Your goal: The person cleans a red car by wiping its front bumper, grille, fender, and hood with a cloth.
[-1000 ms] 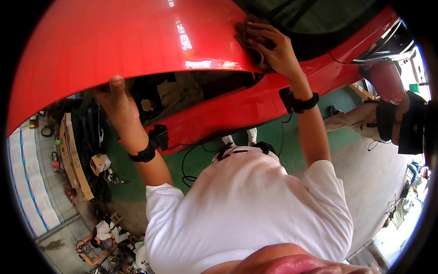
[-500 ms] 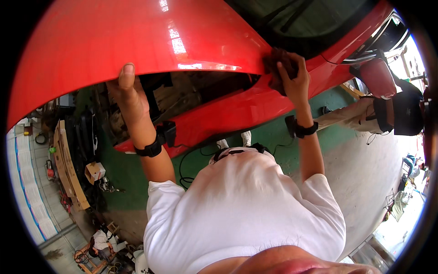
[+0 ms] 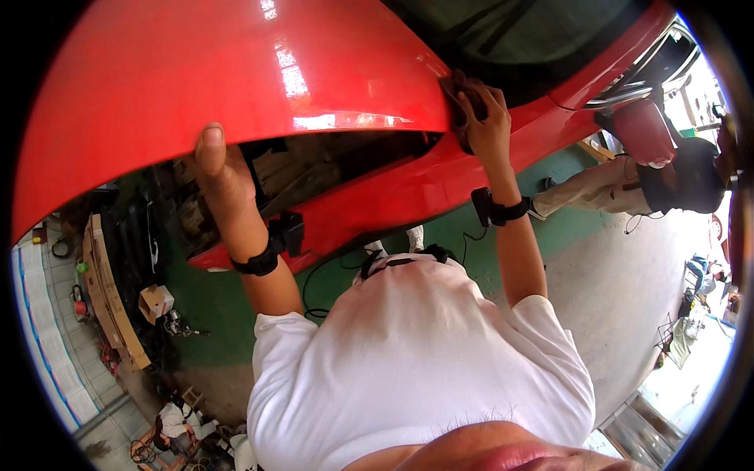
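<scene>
A red car hood (image 3: 196,71) is raised a little above the red fender (image 3: 369,200), and a dark gap shows between them. My left hand (image 3: 224,177) is closed on the hood's near edge, thumb on top; its fingers are mostly hidden beneath the panel. At the hood's rear corner, close to the windshield (image 3: 542,35), my right hand (image 3: 491,129) presses a dark brown cloth (image 3: 458,102) against the red bodywork. The cloth is bunched under the fingers, which partly cover it.
To the right are a red side mirror (image 3: 642,132) and another person (image 3: 613,184) in light trousers. A black cable (image 3: 310,290) lies on the green floor. Long cardboard (image 3: 106,290), a small box (image 3: 155,302) and clutter lie left.
My right hand has moved left with the cloth, onto the hood's rear corner. My left hand keeps its hold on the edge. The whole view has shifted slightly.
</scene>
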Available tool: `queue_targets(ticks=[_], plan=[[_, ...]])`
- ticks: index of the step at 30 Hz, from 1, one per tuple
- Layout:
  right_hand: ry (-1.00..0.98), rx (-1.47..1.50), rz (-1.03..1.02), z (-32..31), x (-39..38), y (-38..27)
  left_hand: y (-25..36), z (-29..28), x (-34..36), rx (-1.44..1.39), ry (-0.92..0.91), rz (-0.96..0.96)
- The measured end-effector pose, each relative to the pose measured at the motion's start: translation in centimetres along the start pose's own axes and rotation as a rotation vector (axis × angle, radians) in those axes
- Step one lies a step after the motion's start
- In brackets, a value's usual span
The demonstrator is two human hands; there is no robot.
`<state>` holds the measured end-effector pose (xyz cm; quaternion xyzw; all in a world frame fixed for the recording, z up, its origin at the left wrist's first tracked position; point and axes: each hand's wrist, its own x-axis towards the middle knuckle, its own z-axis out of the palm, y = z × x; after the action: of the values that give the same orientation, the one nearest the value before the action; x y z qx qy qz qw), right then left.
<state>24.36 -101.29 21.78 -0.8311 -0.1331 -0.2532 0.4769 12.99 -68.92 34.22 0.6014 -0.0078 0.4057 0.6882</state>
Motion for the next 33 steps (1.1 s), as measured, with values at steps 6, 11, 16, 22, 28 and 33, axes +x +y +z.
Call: queue_targets(ticks=[6, 11, 16, 22, 28, 33], plan=[[0.057, -0.151, 0.022, -1.2, -1.1, 2.5, 0.0, -0.4, -0.2, -0.011, -0.036, -0.068], [0.051, -0.073, 0.02, -0.2, -3.0, -4.6, -1.0, -0.7, 0.2, -0.025, -0.042, -0.021], [0.039, 0.048, -0.013, -0.3, -3.8, -5.2, -1.2, -1.5, 0.4, -0.019, -0.035, -0.064], [0.05, -0.141, 0.062, -1.3, -2.3, 1.4, -1.0, -0.6, 0.5, -0.019, -0.019, -0.088], [-0.03, -0.104, -0.053, -3.3, -2.6, 2.3, -0.2, 0.1, 0.8, 0.077, 0.016, -0.02], [-0.219, -0.412, -0.335, -6.4, -1.2, 4.8, -0.1, 0.8, 0.6, 0.084, 0.075, 0.031]])
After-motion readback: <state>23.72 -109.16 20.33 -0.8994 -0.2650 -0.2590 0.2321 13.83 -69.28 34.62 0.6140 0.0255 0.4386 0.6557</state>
